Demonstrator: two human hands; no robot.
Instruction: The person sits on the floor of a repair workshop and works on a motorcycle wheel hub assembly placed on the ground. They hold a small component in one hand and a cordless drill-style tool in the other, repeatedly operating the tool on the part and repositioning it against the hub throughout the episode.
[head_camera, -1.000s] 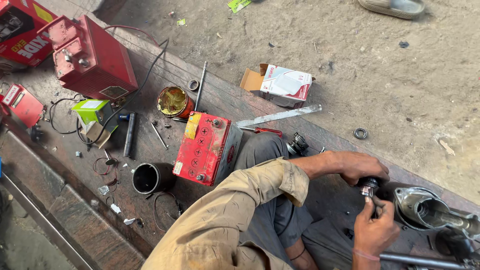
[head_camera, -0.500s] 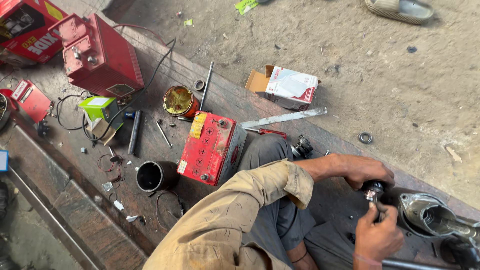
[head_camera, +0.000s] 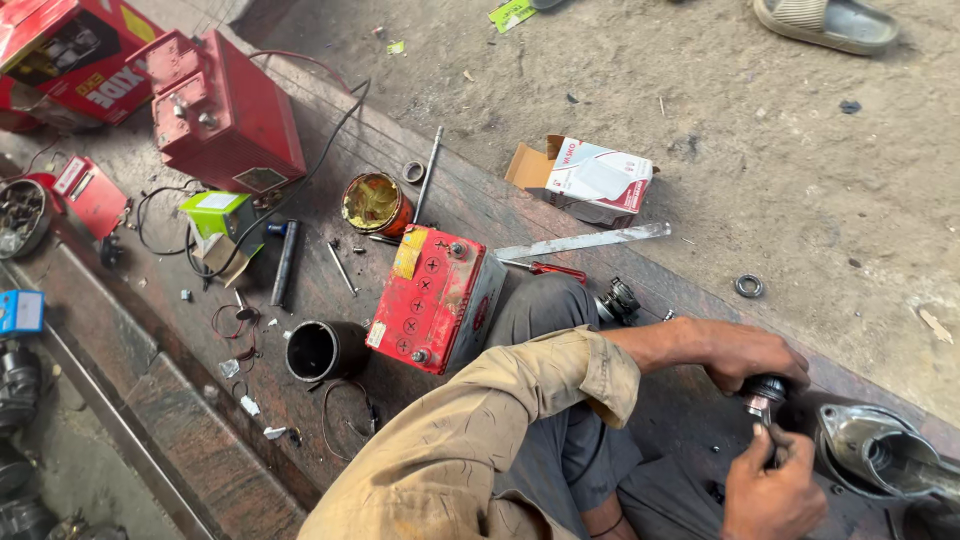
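Head view, looking down at a dark, grimy surface (head_camera: 330, 290) beside a dusty concrete floor (head_camera: 760, 170).

Left hand (head_camera: 745, 352) at lower right, reaching out of a rolled tan sleeve (head_camera: 520, 420), fingers curled shut around the dark top of a small metal part (head_camera: 765, 392). Right hand (head_camera: 772, 498) just below, at the bottom edge, fingers pinched closed on a thin tool (head_camera: 775, 440) set against the lower end of that same part. Part held between both hands, above the lap, just left of a shiny metal housing (head_camera: 880, 455) lying on the surface. Whether the tool tip sits inside the part or only against it: cannot tell.

Near the bent knee, a small red battery (head_camera: 435, 298) lying flat, terminals up. Beside its left end, a short black cylinder (head_camera: 322, 350) lying on its side, open end toward the camera. Above the battery, an open round tin (head_camera: 375, 203) with yellowish contents, a metal ring (head_camera: 414, 171) and a thin rod (head_camera: 430, 170) just beside it. To the right, a flat metal strip (head_camera: 585, 241), a red-handled tool (head_camera: 545, 268) and a white and red cardboard box (head_camera: 590, 180), flap open.

Upper left: a larger red battery (head_camera: 225, 115) with black wires (head_camera: 330, 130) trailing off it, a green and white box (head_camera: 215, 212), a dark cylindrical tool (head_camera: 285, 262). Well apart on the floor, a small washer (head_camera: 749, 286) and, at the top edge, a sandal (head_camera: 825, 22).
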